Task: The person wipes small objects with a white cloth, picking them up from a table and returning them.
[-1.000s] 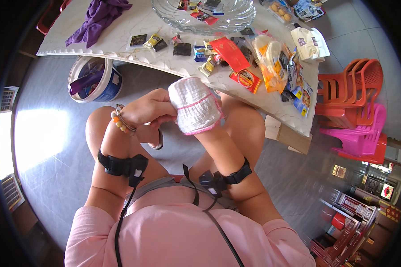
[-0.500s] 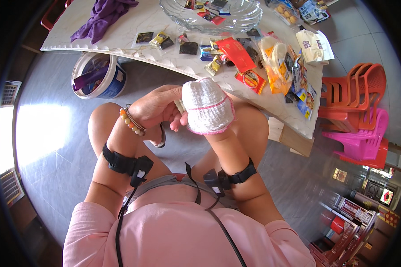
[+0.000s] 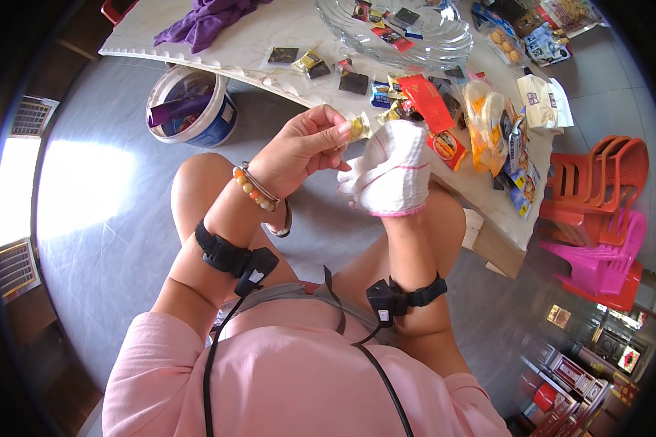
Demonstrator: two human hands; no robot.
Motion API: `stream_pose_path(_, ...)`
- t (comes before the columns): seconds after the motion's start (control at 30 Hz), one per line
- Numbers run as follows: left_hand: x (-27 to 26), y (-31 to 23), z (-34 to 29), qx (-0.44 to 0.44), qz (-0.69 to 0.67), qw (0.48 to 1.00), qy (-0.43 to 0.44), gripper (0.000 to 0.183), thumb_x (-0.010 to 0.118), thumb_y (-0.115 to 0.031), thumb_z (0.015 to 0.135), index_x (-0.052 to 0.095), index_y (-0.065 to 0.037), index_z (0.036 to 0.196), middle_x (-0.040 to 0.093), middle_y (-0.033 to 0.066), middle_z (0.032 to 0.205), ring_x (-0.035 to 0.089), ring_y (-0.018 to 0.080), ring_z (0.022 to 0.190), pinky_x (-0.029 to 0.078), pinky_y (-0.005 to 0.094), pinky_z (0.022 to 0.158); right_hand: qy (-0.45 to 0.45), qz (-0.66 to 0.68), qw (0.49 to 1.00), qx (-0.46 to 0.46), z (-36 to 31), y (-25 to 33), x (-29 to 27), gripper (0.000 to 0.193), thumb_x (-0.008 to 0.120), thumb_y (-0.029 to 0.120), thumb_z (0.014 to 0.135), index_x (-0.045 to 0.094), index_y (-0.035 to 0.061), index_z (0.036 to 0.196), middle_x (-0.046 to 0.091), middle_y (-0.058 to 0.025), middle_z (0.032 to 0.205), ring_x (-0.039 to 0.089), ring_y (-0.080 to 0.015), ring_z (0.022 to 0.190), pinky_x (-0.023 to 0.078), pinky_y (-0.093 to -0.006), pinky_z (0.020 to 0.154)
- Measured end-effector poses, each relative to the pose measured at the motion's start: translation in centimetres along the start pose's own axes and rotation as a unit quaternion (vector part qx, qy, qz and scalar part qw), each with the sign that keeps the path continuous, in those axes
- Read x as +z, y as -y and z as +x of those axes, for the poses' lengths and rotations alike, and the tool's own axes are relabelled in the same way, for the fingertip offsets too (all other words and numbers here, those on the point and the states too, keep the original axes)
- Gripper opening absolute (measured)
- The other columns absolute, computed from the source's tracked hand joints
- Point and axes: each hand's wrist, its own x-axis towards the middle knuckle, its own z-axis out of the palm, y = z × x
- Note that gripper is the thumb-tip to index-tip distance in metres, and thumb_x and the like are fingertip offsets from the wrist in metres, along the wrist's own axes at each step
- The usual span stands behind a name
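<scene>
My left hand (image 3: 302, 146), bare and with a beaded bracelet at its wrist, pinches a small wrapped candy (image 3: 358, 128) between thumb and fingers. The wrapper is clear with yellow on it. Just right of it is my right hand (image 3: 393, 171), covered by a white ribbed knit glove or cloth with pink edging. Its fingers are hidden in the folds, so their grip cannot be made out. Beyond both hands, a red packet (image 3: 424, 102), a blue wrapped sweet (image 3: 380, 94) and dark square packets (image 3: 353, 82) lie on the marble-patterned table (image 3: 248, 62).
A clear glass bowl (image 3: 408, 45) holds several small packets. A purple cloth (image 3: 204, 25) lies at the table's far left. Below the table edge stands a white and blue bucket (image 3: 226, 120) with rubbish in it. Stacked red and pink chairs (image 3: 605, 182) are at the right.
The candy now shows in my left fingers, lifted beside the covered right hand. Both hands have moved apart slightly, and the white covering has turned and creased. The whole view has shifted.
</scene>
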Motion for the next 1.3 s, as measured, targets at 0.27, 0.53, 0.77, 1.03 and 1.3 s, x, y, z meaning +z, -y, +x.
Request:
stream_pose_path(0.27,0.6,1.2,0.2,-0.045,-0.031,0.998,0.011,0.008,0.055,-0.013,0.082,0.050,-0.008,0.084,0.050,-0.0027,0.069,0.042,0.0041,0.052,0.039,0.0185,0.052,0.008,-0.136,0.984,-0.113,-1.5,0.2,0.9,0.038,0.056,0.022,0.074,0.049,0.0070,0.107,0.054,-0.0085,0.101,0.053,-0.0243,0.091,0.043,-0.0354,0.078)
stream_pose_path(0.53,0.8,0.8,0.3,-0.068,-0.015,0.998,0.005,0.012,0.061,-0.016,0.080,0.052,-0.008,0.081,0.053,-0.0028,0.074,0.045,0.0032,0.056,0.046,0.0220,0.062,-0.055,-0.143,0.986,-0.064,0.2,2.0,-0.9,0.038,0.064,0.022,0.060,0.050,0.0049,0.091,0.052,-0.0137,0.085,0.051,-0.0303,0.078,0.041,-0.0370,0.067)
stream_pose_path(0.77,0.3,0.2,0.3,0.087,0.227,0.969,-0.046,0.017,0.062,-0.011,0.078,0.052,-0.002,0.089,0.056,0.0012,0.086,0.055,0.0060,0.076,0.044,0.0183,0.068,0.058,-0.181,0.981,-0.047,1.0,3.4,-1.0,0.027,0.065,0.019,0.049,0.051,0.0052,0.067,0.051,-0.0126,0.065,0.051,-0.0312,0.066,0.040,-0.0387,0.060)
stream_pose_path(1.03,-0.7,2.1,1.0,0.224,0.384,0.892,-0.086,0.019,0.062,-0.003,0.068,0.055,0.000,0.085,0.047,-0.0013,0.063,0.041,0.0025,0.054,0.036,0.0186,0.049,0.006,-0.290,0.929,-0.229,0.3,3.1,-0.4,0.026,0.059,0.018,0.052,0.053,0.0053,0.074,0.051,-0.0130,0.073,0.050,-0.0304,0.072,0.040,-0.0394,0.066)
stream_pose_path(1.3,0.4,0.8,0.6,0.237,0.454,0.855,-0.085,0.019,0.063,0.005,0.069,0.060,-0.002,0.087,0.052,-0.0016,0.081,0.048,0.0031,0.071,0.040,0.0170,0.062,0.049,-0.343,0.924,-0.165,1.1,3.3,-0.6,0.022,0.059,0.019,0.052,0.056,0.0063,0.070,0.055,-0.0143,0.075,0.052,-0.0313,0.075,0.041,-0.0389,0.066)
